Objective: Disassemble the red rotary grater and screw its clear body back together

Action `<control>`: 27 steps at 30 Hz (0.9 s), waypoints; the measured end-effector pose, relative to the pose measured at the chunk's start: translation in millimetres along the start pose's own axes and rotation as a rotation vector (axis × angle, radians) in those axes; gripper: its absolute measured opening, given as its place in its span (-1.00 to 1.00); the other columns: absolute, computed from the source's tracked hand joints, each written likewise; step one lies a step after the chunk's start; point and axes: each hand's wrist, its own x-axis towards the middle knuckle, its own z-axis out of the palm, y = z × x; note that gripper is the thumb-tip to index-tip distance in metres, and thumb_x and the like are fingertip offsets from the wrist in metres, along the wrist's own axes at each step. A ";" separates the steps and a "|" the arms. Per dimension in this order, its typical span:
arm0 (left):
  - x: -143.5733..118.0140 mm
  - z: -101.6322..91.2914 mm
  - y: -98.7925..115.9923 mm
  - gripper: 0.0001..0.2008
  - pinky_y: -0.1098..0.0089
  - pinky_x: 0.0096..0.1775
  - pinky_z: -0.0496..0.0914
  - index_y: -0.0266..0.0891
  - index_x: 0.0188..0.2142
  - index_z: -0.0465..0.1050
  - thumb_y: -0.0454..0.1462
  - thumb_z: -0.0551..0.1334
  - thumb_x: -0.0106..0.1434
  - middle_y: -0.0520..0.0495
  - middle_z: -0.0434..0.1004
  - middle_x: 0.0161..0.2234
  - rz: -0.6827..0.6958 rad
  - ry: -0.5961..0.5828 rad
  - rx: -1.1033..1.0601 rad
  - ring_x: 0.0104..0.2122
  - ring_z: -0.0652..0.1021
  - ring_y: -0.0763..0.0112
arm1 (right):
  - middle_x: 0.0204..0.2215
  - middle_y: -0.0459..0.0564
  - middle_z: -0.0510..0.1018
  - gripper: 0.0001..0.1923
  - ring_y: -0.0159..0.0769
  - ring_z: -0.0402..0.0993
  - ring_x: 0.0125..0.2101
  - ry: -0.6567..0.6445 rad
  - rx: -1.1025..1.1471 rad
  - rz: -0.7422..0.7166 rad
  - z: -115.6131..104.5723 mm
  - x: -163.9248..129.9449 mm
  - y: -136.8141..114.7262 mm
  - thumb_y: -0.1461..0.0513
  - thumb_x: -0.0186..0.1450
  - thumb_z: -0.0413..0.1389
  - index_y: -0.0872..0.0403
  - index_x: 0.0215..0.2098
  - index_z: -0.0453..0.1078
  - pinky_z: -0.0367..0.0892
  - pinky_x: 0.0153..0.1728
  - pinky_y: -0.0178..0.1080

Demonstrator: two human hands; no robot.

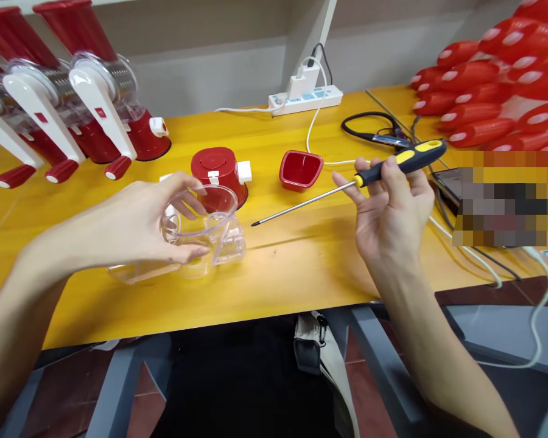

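working across a big yellow desk (301, 267) here, with a row of assembled red-and-white crank grinders (73, 103) along the back left and a pile of red pushers (493, 79) stacked at the far right. next down in size is the clear plastic housing (201, 237), lying on the desk near the front edge, left of centre, and the left hand (150, 222) is curled over its rim, thumb and fingers closed around the clear wall, so it's gripped rather than just touched. just behind it sits a red base piece (219, 173), and a bit to the right a small red square cup (301, 170), both apart from the housing. the right hand (393, 210) is closed on the black-and-yellow handle of a long screwdriver (347, 188), held up off the desk, with the thin shaft pointing left and down toward the housing, tip well short of it. my two cents: keep the clear part pinned flat so it can't roll, and line the shaft up straight before pressing. can't make out any screw in the plastic, too see-through. white power strip (305, 97) and cables at the back are out of the way.
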 end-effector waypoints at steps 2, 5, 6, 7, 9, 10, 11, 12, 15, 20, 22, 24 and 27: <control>-7.4 3.8 -5.9 -0.14 -0.07 0.02 0.51 -0.23 0.12 0.39 0.13 0.50 -0.09 -0.04 0.58 -0.07 0.004 0.063 -0.063 -0.17 0.64 0.15 | -0.14 -0.22 0.40 -0.35 -0.74 0.47 -0.15 0.017 0.009 -0.004 -1.1 1.6 2.5 -0.02 0.08 0.20 0.08 -0.01 0.07 0.58 0.11 -0.16; -22.5 17.1 -11.1 -0.20 -0.01 -0.01 0.55 -0.21 0.07 0.32 0.08 0.51 -0.06 -0.13 0.55 0.03 0.029 0.194 -0.248 -0.08 0.62 0.12 | -0.09 -0.22 0.40 -0.34 -0.77 0.47 -0.16 0.034 0.024 -0.001 -1.6 5.2 7.5 -0.05 0.07 0.20 0.10 -0.02 0.07 0.57 0.12 -0.13; -27.7 23.8 -11.1 -0.24 0.02 -0.02 0.57 -0.19 0.05 0.29 0.03 0.51 -0.03 -0.15 0.52 0.06 0.043 0.244 -0.337 -0.05 0.61 0.12 | -0.09 -0.22 0.39 -0.33 -0.78 0.47 -0.17 0.035 0.027 0.001 -1.8 6.5 9.3 -0.06 0.07 0.20 0.12 -0.04 0.08 0.57 0.14 -0.12; -32.5 31.3 -10.1 -0.29 0.04 -0.03 0.58 -0.16 0.03 0.26 -0.01 0.51 -0.01 -0.16 0.50 0.07 0.062 0.308 -0.425 -0.03 0.60 0.13 | -0.10 -0.21 0.39 -0.33 -0.79 0.47 -0.17 0.036 0.029 0.001 -2.0 7.6 11.0 -0.07 0.07 0.20 0.14 -0.06 0.09 0.57 0.15 -0.12; -40.0 47.5 -5.3 -0.33 0.05 0.03 0.57 -0.11 0.00 0.22 -0.09 0.52 0.00 -0.12 0.46 0.08 0.086 0.435 -0.538 0.06 0.55 0.12 | -0.14 -0.21 0.40 -0.31 -0.80 0.46 -0.18 0.042 0.036 -0.002 -2.7 9.3 13.9 -0.09 0.05 0.21 0.17 -0.08 0.10 0.56 0.19 -0.14; -42.6 55.4 -2.0 -0.34 0.04 0.06 0.56 -0.09 -0.01 0.20 -0.08 0.51 0.01 -0.09 0.44 0.07 0.082 0.490 -0.579 0.08 0.53 0.12 | -0.15 -0.22 0.40 -0.30 -0.81 0.46 -0.18 0.047 0.040 -0.005 -3.0 9.7 15.1 -0.10 0.04 0.21 0.17 -0.07 0.10 0.55 0.21 -0.14; -44.4 62.9 1.5 -0.35 0.03 0.09 0.54 -0.08 -0.02 0.19 -0.05 0.50 0.03 -0.08 0.42 0.07 0.066 0.539 -0.607 0.10 0.51 0.11 | -0.16 -0.23 0.40 -0.29 -0.80 0.46 -0.18 0.050 0.046 -0.005 -3.2 9.8 16.1 -0.10 0.04 0.22 0.16 -0.07 0.10 0.54 0.22 -0.12; -45.5 69.8 4.8 -0.36 0.02 0.10 0.53 -0.07 -0.02 0.19 0.00 0.48 0.04 -0.07 0.41 0.06 0.057 0.587 -0.627 0.12 0.50 0.09 | -0.18 -0.24 0.41 -0.29 -0.79 0.47 -0.18 0.052 0.051 -0.002 -3.1 9.7 16.9 -0.09 0.03 0.23 0.16 -0.06 0.10 0.54 0.23 -0.10; -46.3 86.6 10.1 -0.31 -0.07 0.17 0.46 -0.08 0.00 0.17 0.07 0.45 0.03 -0.13 0.38 0.08 0.021 0.704 -0.668 0.19 0.44 -0.02 | -0.24 -0.25 0.39 -0.30 -0.76 0.48 -0.20 0.059 0.068 0.016 -2.0 8.9 18.1 -0.06 0.02 0.25 0.17 -0.07 0.10 0.53 0.21 -0.05; -45.3 103.4 1.4 -0.19 -0.19 0.23 0.35 -0.11 0.11 0.07 0.10 0.43 0.05 -0.28 0.29 0.16 -0.037 0.700 -0.759 0.25 0.39 -0.08 | -0.23 -0.14 0.39 -0.34 -0.78 0.43 -0.15 0.085 0.078 0.036 -1.5 9.8 17.6 0.01 0.14 0.17 0.18 0.08 0.13 0.56 0.12 -0.26; -43.9 106.4 -4.2 -0.19 -0.16 0.24 0.33 -0.10 0.10 0.06 0.13 0.43 0.05 -0.28 0.26 0.17 -0.024 0.703 -0.757 0.28 0.36 -0.06 | -0.19 -0.07 0.40 -0.31 -0.79 0.38 -0.09 0.093 0.078 0.041 -2.9 10.7 17.8 0.03 0.20 0.12 0.20 0.19 0.09 0.54 0.10 -0.41; -43.6 106.5 -8.5 -0.22 -0.10 0.23 0.36 -0.08 0.09 0.04 0.12 0.42 0.09 -0.26 0.24 0.19 -0.012 0.695 -0.748 0.28 0.37 -0.01 | -0.16 -0.03 0.39 -0.28 -0.80 0.35 -0.04 0.099 0.083 0.047 -4.6 11.4 18.1 0.02 0.23 0.08 0.21 0.25 0.06 0.52 0.08 -0.51; -53.3 100.2 -7.7 -0.24 -0.04 0.20 0.40 -0.06 0.13 0.00 0.14 0.37 0.16 -0.26 0.25 0.18 -0.024 0.642 -0.670 0.25 0.40 0.05 | -0.16 -0.02 0.38 -0.27 -0.80 0.33 -0.03 0.114 0.094 0.062 -6.5 11.6 17.5 0.02 0.24 0.06 0.21 0.27 0.05 0.50 0.06 -0.55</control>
